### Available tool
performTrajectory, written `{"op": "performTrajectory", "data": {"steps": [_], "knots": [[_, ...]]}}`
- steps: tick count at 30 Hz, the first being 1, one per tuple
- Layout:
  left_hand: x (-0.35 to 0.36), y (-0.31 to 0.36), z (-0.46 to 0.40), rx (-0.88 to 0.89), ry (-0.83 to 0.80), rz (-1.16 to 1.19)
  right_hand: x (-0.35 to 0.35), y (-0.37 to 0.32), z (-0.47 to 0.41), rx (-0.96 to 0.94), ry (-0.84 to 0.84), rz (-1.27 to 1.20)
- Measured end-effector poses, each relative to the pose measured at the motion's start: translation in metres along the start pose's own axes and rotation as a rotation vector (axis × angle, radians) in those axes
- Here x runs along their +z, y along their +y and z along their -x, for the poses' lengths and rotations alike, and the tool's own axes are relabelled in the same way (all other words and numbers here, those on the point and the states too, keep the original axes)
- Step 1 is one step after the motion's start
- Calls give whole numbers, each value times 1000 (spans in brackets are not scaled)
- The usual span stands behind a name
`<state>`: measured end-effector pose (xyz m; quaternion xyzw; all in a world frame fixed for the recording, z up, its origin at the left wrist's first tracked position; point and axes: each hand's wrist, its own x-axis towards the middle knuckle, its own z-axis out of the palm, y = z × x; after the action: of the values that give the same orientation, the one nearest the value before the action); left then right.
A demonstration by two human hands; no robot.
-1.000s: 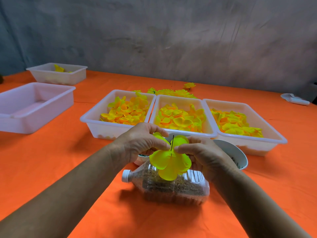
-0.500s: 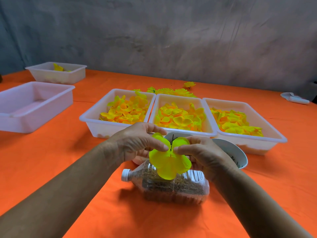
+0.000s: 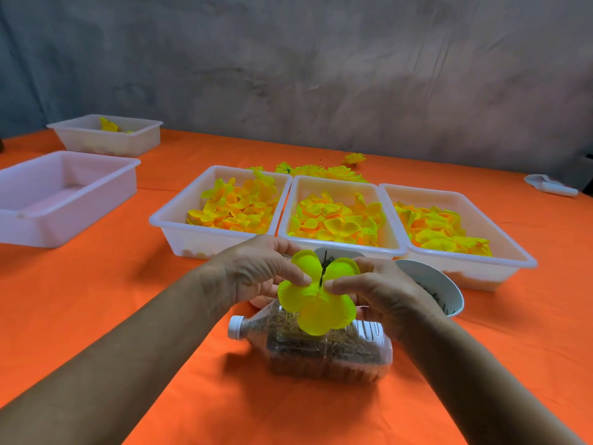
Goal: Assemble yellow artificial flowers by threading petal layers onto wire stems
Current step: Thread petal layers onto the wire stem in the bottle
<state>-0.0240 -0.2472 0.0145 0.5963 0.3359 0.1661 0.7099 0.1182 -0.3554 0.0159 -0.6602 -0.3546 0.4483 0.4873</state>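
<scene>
Here, two hands, five trays.

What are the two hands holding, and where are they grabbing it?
A bright yellow fabric petal layer on a thin dark wire stem. The left hand and right hand pinch it near its centre, beside the wire.

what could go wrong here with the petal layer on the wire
1. The petal layer is held only by fingertip pinches from the left hand and right hand near its centre; pushing unevenly might tear the hole.
2. The thin wire stem pokes up between the fingers and may bend.
3. The bottle lies on its side right below; a bump might roll it.
</scene>
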Motion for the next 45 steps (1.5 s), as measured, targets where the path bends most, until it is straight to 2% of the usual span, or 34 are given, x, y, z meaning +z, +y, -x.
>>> {"op": "performTrajectory", "data": {"steps": [10, 14, 16, 19, 21, 24, 33, 41, 45], "knots": [[4, -1, 1, -127, 0, 16, -1, 4, -3, 105, -55, -60], [6, -1, 3, -114, 33, -47, 3, 5, 1, 110, 29, -86], [8, -3, 5, -36, 92, -140, 4, 8, 5, 42, 118, -31], [9, -7, 9, 224, 194, -341, 5, 17, 9, -224, 267, 122], [10, -7, 13, 394, 199, -429, 6, 21, 10, -397, 301, 240], [10, -9, 14, 477, 146, -475, 8, 24, 10, -516, 287, 317], [6, -19, 11, 480, 129, -453, 6, 28, 12, -580, 260, 495], [9, -31, 8, 654, 193, -493, 2, 30, 7, -600, 230, 496], [11, -36, 7, 696, 201, -474, 3, 32, 6, -553, 190, 374]]}}
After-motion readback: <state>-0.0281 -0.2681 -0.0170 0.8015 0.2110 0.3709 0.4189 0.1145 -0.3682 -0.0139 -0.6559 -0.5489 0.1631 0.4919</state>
